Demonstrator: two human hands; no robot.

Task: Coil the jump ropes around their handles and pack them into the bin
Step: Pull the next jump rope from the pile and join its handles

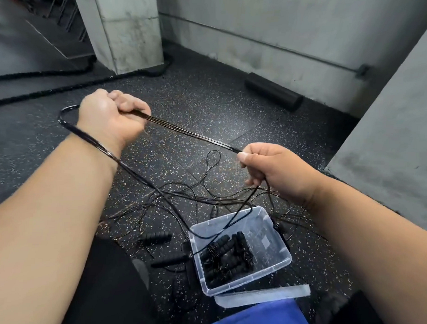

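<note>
Both grips held the same thin black jump rope (191, 134): the left hand (111, 117), at the upper left of the frame, was curled into a fist round a bundle of its strands, and the right hand (272, 168), right of centre, pinched the other end of that bundle between thumb and curled fingers. Between the two hands the strands ran taut and straight. A loop of the rope passed round the outer side of the left wrist and trailed down toward the floor (197, 98), and more cord dropped from the right hand toward the clear plastic bin (280, 262) at lower centre. Inside the bin lay several coiled ropes with black foam handles (226, 256). Loose cord (182, 199) sprawled in a tangle on the speckled rubber floor above and left of the bin, with two more black handles (156, 240) lying just left of it. The bin's clear lid (263, 295) lay beside its lower edge. A black foam roller (273, 95) rested against the wall at upper right, and a thick black battle rope (53, 88) crossed the floor at upper left.
</note>
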